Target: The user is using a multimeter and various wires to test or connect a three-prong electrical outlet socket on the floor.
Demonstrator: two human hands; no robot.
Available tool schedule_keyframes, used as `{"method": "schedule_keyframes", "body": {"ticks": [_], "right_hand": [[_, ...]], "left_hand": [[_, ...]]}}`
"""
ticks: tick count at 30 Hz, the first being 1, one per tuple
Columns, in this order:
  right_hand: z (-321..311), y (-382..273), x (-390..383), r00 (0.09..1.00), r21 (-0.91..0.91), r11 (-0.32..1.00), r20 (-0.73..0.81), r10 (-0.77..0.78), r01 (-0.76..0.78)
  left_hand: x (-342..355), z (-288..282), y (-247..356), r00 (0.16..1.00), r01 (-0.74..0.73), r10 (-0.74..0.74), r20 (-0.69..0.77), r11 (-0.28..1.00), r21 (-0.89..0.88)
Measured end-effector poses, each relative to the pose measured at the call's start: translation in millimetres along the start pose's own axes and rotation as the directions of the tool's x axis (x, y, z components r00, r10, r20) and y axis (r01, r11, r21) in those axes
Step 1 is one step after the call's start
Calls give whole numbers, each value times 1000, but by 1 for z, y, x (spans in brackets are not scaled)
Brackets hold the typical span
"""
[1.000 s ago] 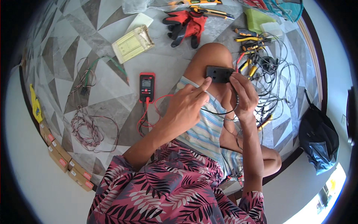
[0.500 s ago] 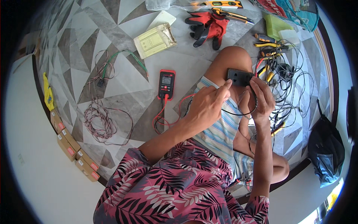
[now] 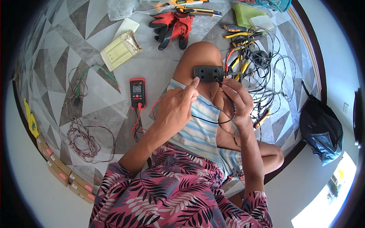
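Note:
A black two-outlet extension socket (image 3: 208, 73) rests on my bent knee, its face turned up and its grey cord leaving on the right. In my right hand (image 3: 238, 102) is a slim black test probe (image 3: 219, 81), pinched with its tip at the lower edge of the right outlet. The probe's black lead (image 3: 213, 122) loops below. My left hand (image 3: 176, 104) is curled, with one fingertip at the socket's lower left corner; what lies inside its fingers is hidden. A red and black multimeter (image 3: 138, 94) lies left of that hand, with leads plugged in.
Tangled black cable (image 3: 272, 68) and yellow-handled tools (image 3: 237, 35) lie at right. Red-black gloves (image 3: 173, 28), a yellowed cover plate (image 3: 121, 50) and a utility knife (image 3: 199, 11) lie ahead. Coiled wire (image 3: 81, 140) and small boxes (image 3: 59, 171) are at left. A black bag (image 3: 321, 121) lies far right.
The whole view has shifted, so things sit further left. My right hand has drawn back from the socket's right end, and the black probe now shows in its fingers.

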State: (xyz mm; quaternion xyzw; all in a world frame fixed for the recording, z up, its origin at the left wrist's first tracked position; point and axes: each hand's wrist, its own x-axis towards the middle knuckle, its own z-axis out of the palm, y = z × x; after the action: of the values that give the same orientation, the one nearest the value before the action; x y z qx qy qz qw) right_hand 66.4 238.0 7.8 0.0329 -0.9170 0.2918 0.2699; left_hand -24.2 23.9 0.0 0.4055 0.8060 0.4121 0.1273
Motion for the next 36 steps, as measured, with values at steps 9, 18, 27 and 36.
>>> {"method": "schedule_keyframes", "body": {"ticks": [9, 18, 27, 36], "right_hand": [[5, -3, 1, 992, -79, 995, 116, -46, 56], [6, 1, 0, 992, -113, 993, 128, -17, 32], [13, 5, -6, 996, -147, 987, 77, -46, 57], [15, 7, -6, 997, -140, 988, 58, -57, 65]], "left_hand": [[0, 1, 4, 999, 27, -27, -25, 999, 32], [-3, 4, 6, 1000, 11, -11, -11, 998, 66], [-4, 4, 5, 1000, 1, -1, -6, 996, 89], [-3, 4, 4, 1000, 7, -6, -7, 997, 78]]}}
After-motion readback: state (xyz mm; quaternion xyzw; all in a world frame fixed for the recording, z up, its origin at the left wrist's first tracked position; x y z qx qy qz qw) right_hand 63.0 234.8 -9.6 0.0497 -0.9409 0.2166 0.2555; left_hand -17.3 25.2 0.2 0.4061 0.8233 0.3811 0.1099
